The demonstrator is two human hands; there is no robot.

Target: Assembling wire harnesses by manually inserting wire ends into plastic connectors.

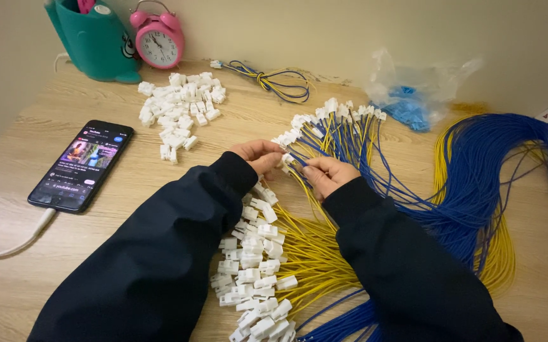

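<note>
My left hand (258, 154) pinches a small white plastic connector (285, 158) between thumb and fingers. Close beside it, my right hand (326, 174) grips thin blue and yellow wires (305, 166) that lead into that connector. Both hands meet over the middle of the wooden table (65, 266), and dark sleeves cover both arms. Behind the hands fans a row of wired white connectors (328, 117). Below my hands lies a heap of white connectors on yellow wires (255, 266).
A pile of loose white connectors (179, 111) lies at the back left. A phone (82, 164) with a lit screen and white cable rests left. A pink alarm clock (158, 39), teal holder (93, 38), plastic bag (413, 95) and big blue and yellow wire bundle (508, 183) surround.
</note>
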